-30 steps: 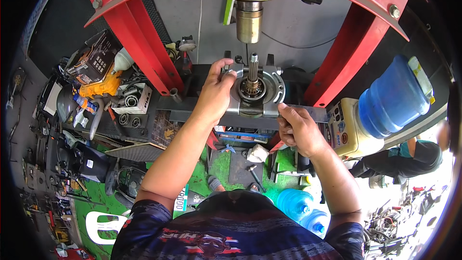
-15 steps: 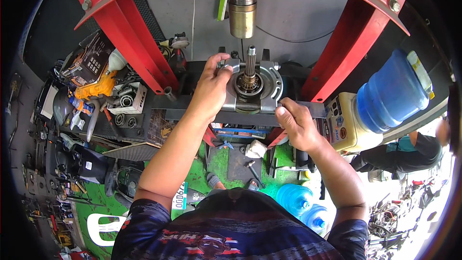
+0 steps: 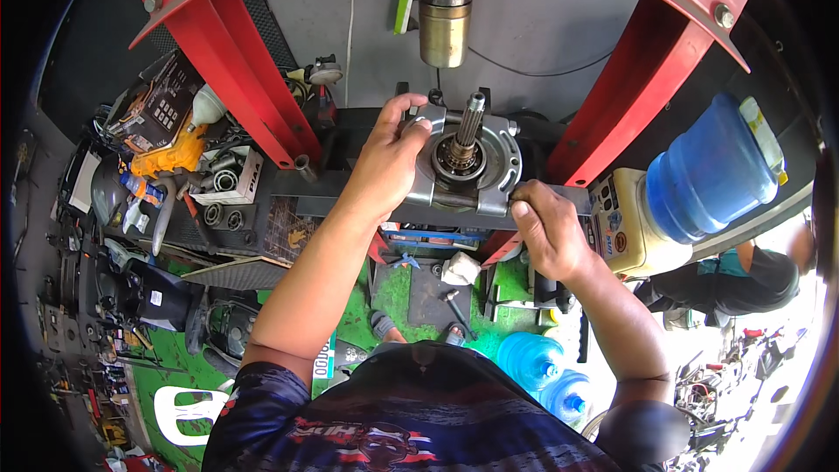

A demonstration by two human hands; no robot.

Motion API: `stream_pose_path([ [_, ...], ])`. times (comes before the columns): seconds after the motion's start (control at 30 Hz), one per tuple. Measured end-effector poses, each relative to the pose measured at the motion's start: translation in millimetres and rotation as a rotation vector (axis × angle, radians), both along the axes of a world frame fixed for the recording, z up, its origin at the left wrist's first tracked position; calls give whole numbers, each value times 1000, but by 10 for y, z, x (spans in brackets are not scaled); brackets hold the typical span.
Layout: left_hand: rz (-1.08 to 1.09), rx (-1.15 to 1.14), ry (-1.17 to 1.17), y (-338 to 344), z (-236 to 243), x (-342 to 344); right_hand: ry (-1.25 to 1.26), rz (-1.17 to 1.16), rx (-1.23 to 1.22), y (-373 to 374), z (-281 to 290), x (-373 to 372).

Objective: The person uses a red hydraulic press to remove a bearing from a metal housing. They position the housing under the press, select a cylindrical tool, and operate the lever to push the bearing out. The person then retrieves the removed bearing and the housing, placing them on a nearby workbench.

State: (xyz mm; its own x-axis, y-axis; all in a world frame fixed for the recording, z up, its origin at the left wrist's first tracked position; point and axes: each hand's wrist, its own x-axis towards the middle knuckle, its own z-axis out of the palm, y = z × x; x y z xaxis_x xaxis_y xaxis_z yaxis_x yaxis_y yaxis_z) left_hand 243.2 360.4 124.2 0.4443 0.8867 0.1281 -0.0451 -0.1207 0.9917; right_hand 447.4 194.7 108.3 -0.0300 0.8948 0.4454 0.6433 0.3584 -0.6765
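Observation:
A steel bearing separator lies across the dark bed of a red-framed press. Through its round opening stands a splined shaft, its top leaning slightly right, with a bearing around its lower part. My left hand is closed on the separator's left side, thumb on top and fingers toward the back. At the front right corner, my right hand is closed with curled fingers, thumb against the edge; its fingertips are partly hidden. Above and slightly left of the shaft hangs the brass-coloured press ram, apart from it.
Red press posts flank the work. At left, a bench holds a white box of bearings, an orange cloth and tools. At right stand a blue water jug and a cream container. Another person is at far right.
The separator has shifted a little to the right and turned slightly, with both hands still on it. The shaft's top has moved right and leans more.

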Motion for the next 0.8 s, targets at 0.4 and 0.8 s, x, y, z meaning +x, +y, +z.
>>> stream_pose_path([
  [0.4,79,11,12,-36,-4,71,398,-180,-331,-70,7,-233],
  [0.8,48,-46,-34,2,-43,36,651,-117,-516,0,82,-119],
])
